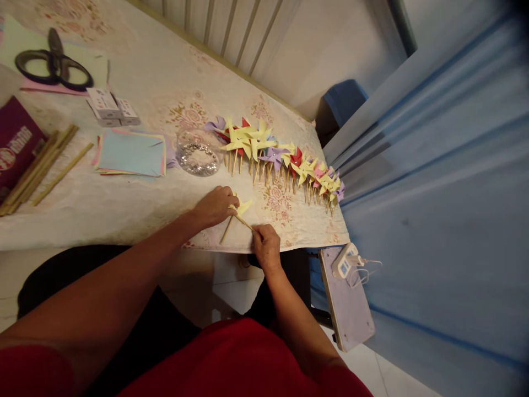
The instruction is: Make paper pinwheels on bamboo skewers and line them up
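Note:
My left hand [217, 207] is closed on a small yellow paper pinwheel [244, 208] near the table's front edge; its fingers cover part of the paper. My right hand [267, 245] pinches the lower end of a thin wooden stick [245, 223] that runs up to the pinwheel. A second stick [226, 230] lies slanted below my left fingers. Beyond the hands, a row of finished-looking coloured pinwheels [274, 156] on sticks stretches to the right. A round clear container [199, 160] of small shiny metal pieces sits behind my left hand.
Stacked coloured paper squares [131, 154], small white boxes [108, 105], black-handled scissors [55, 66], a bundle of sticks [39, 168] and a purple box [17, 140] lie on the left. A stool [349, 314] with a power strip [345, 262] stands right, beside a blue curtain [433, 220].

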`<action>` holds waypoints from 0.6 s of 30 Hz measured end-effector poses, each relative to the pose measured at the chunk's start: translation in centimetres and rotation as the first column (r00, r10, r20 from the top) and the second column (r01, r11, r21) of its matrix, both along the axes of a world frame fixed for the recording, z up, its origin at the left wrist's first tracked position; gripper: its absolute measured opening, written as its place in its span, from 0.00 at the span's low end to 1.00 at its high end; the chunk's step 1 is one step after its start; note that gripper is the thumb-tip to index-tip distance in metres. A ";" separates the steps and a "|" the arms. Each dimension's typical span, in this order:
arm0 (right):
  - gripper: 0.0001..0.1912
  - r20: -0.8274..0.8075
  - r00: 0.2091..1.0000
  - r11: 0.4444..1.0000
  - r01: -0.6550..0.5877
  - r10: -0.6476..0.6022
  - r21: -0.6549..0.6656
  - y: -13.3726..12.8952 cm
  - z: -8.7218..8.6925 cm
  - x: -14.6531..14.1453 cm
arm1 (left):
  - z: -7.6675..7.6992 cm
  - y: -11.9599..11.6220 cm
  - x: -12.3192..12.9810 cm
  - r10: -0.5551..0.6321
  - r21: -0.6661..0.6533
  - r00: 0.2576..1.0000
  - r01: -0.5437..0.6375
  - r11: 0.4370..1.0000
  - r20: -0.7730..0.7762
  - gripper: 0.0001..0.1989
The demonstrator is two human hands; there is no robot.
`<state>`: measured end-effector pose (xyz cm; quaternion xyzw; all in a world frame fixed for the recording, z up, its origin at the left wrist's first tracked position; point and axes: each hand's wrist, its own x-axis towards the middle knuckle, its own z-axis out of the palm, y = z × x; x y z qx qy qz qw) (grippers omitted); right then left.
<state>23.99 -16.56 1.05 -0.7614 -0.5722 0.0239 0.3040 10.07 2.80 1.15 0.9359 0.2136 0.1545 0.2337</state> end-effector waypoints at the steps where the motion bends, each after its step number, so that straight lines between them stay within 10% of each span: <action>1: 0.12 -0.008 1.000 1.000 -0.001 0.001 0.009 0.0 0.0 0.0 | 0.0 0.0 0.0 0.001 0.004 1.000 -0.001 1.000 0.001 0.10; 18: 0.11 -0.027 0.999 1.000 0.019 -0.019 -0.020 0.2 0.2 0.2 | 0.5 -0.2 -0.1 -0.004 -0.009 1.000 0.004 1.000 -0.012 0.09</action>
